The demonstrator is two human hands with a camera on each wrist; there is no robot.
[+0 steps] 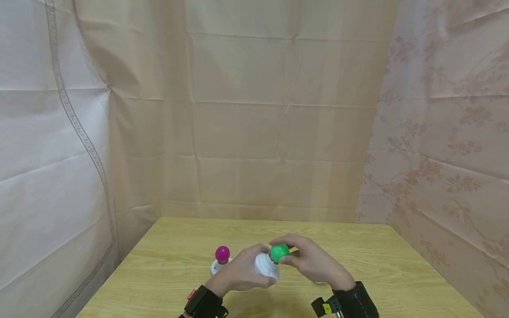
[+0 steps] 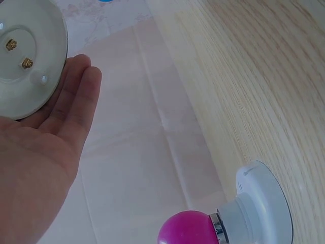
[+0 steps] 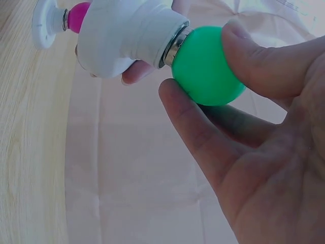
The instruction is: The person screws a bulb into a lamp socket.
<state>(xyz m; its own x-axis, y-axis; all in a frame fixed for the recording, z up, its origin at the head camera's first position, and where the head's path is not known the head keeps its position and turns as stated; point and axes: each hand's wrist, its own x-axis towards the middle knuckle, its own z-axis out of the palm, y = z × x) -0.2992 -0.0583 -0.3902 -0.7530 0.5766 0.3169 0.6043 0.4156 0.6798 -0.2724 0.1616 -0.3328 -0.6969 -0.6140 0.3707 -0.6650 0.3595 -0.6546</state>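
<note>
My left hand (image 1: pixel 243 270) grips a white lamp holder (image 1: pixel 266 267) by its round base, held tilted above the table. In the left wrist view the base's underside (image 2: pixel 31 96) shows two brass screws. A green light bulb (image 1: pixel 279 253) sits at the mouth of this holder, part of its metal cap showing in the right wrist view. Thumb and fingers of my right hand (image 1: pixel 316 260) pinch the green bulb from the side. Left of my hands, a magenta bulb (image 1: pixel 222 254) stands in a second white lamp holder (image 2: pixel 269 208) on the table.
The light wood table (image 1: pixel 187 234) ends at cloth hangings (image 1: pixel 258 132) behind and at both sides. A small white edge (image 1: pixel 320 282) shows from under my right hand. At the top of the left wrist view is a bit of something blue (image 2: pixel 105 0).
</note>
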